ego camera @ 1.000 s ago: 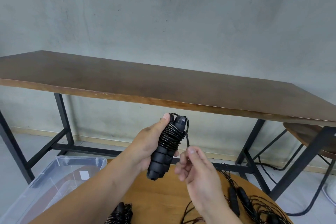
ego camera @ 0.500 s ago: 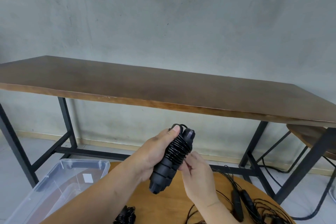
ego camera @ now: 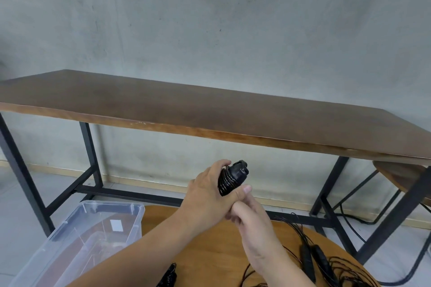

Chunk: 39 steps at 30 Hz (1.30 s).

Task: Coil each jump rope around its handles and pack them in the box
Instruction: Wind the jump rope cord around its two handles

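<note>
Coiled jump rope (ego camera: pixel 232 178): black handles bundled together, cord wound tight round them, held up in the air above the far edge of the round wooden table (ego camera: pixel 210 251). Only the capped top end shows; the rest is buried in the hands.

We read the left hand (ego camera: pixel 207 196) as the clamp: its fingers are wrapped round the bundle from the left side, thumb up near the cap, likely to keep the turns from springing loose. The right hand (ego camera: pixel 254 223) comes in from below, thumb tip pressed against the lower coils. Its fingers (ego camera: pixel 235 211) are curled under the bundle; whether they pinch the cord's tail we cannot tell, since the left hand covers that spot. Our guess is the end is being tucked or snugged.

Clear plastic box (ego camera: pixel 77 240): off the table's left edge, lower down, open top toward us, within easy reach for the drop.

Another wound bundle (ego camera: pixel 169 275) lies at the table's near edge. Loose ropes (ego camera: pixel 326 265) with two handles sprawl along the right edge, not yet coiled.

Behind: a long dark bench-top (ego camera: pixel 210 114) on black legs, a grey wall.
</note>
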{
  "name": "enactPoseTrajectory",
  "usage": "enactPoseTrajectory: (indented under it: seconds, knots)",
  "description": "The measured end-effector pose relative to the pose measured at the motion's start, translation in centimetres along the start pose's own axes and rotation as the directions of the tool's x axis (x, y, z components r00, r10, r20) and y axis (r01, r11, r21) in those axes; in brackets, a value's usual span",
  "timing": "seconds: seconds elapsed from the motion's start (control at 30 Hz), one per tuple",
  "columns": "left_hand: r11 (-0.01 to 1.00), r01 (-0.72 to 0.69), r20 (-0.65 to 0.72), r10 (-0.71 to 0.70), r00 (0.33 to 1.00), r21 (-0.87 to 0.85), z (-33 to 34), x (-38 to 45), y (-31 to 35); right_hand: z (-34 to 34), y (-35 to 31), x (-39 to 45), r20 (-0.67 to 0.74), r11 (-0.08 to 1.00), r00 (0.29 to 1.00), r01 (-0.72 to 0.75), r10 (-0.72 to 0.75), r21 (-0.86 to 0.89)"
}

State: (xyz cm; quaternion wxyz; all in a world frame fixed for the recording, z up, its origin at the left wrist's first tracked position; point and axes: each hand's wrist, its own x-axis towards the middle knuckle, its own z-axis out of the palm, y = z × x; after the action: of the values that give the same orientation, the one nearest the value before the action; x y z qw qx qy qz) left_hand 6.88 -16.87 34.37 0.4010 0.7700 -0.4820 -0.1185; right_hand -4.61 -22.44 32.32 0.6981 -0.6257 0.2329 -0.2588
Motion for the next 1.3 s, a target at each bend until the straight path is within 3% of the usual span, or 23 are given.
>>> enactPoseTrajectory:
  seconds: [0.1, 0.23, 0.37, 0.43, 0.57, 0.8, 0.93, 1.1, 1.3]
  knots:
    - [0.999, 0.0, 0.108, 0.005, 0.994, -0.048, 0.7, 0.3, -0.9, -0.5, 0.3, 0.3, 0.056, 0.995, 0.997, -0.052, 0.048, 0.083]
    - [0.971, 0.069, 0.079, -0.052, 0.996, -0.23, 1.1, 0.1, -1.1, -0.4, 0.9, 0.4, -0.103, 0.994, 0.993, -0.045, 0.055, 0.104]
    - [0.987, 0.127, 0.005, -0.127, 0.992, -0.093, 1.5, 0.6, -1.3, 0.6, 1.5, 0.5, -0.187, 0.974, 0.975, -0.077, 0.118, 0.212]
    - [0.98, 0.192, 0.079, -0.187, 0.979, -0.059, 1.7, 1.0, -1.8, 1.0, 1.8, 0.7, -0.206, 0.955, 0.964, -0.104, 0.166, 0.278]
    - [0.937, 0.317, 0.253, -0.274, 0.928, -0.146, 1.7, 0.5, -2.0, 1.0, 2.0, 0.7, -0.223, 0.938, 0.95, -0.143, 0.22, 0.317]
    - [0.929, 0.293, 0.112, -0.274, 0.955, -0.227, 5.7, -2.1, -2.7, 0.8, 3.6, 0.5, -0.362, 0.894, 0.847, -0.253, 0.39, 0.371]
    - [0.921, 0.331, 0.109, -0.315, 0.943, -0.203, 8.5, -3.8, -4.2, 0.3, 5.8, -0.5, -0.401, 0.847, 0.778, -0.297, 0.482, 0.442]
    - [0.897, 0.396, 0.105, -0.383, 0.918, -0.195, 11.8, -6.9, -6.0, -0.7, 9.2, -1.6, -0.366, 0.769, 0.705, -0.407, 0.607, 0.493]
    - [0.829, 0.539, 0.09, -0.531, 0.843, -0.151, 14.9, -9.0, -8.5, -1.9, 14.0, -1.9, -0.203, 0.651, 0.642, -0.604, 0.739, 0.46]
